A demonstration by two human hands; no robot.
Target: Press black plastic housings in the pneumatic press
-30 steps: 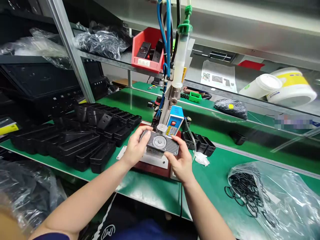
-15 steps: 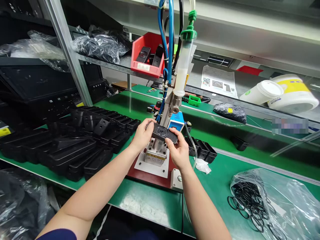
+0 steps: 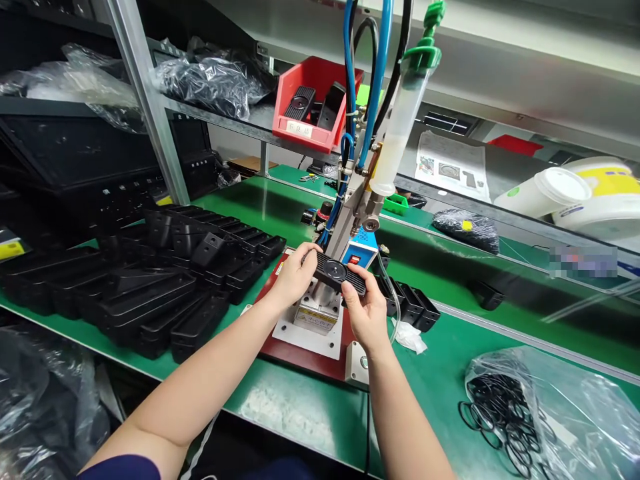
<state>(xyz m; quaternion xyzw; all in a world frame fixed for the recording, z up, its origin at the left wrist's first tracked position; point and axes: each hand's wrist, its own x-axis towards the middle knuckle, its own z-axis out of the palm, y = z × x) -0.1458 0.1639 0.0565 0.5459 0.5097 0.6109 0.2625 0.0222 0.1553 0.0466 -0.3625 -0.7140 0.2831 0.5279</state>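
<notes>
Between my hands is a black ribbed plastic housing (image 3: 334, 269) with a round recess in its middle, its ribbed face turned up. My left hand (image 3: 296, 275) is closed on its left end. The right end is pinched by my right hand (image 3: 367, 307), thumb in front and fingers behind. The housing is held in front of a bench-top press (image 3: 316, 320) on a dark red base, hiding part of its column. Above and behind it stands a syringe (image 3: 400, 133) with a green cap, holding whitish material.
Many black housings (image 3: 145, 300) are piled on the green bench at left. More black parts (image 3: 413, 303) stand right of the press, near a crumpled tissue (image 3: 410, 338). A plastic bag with black rubber rings (image 3: 505, 407) lies front right. A red bin (image 3: 313, 137) sits on the shelf.
The camera view has shifted, so the press and shelf appear further right. Both hands still hold the housing in much the same pose before the press.
</notes>
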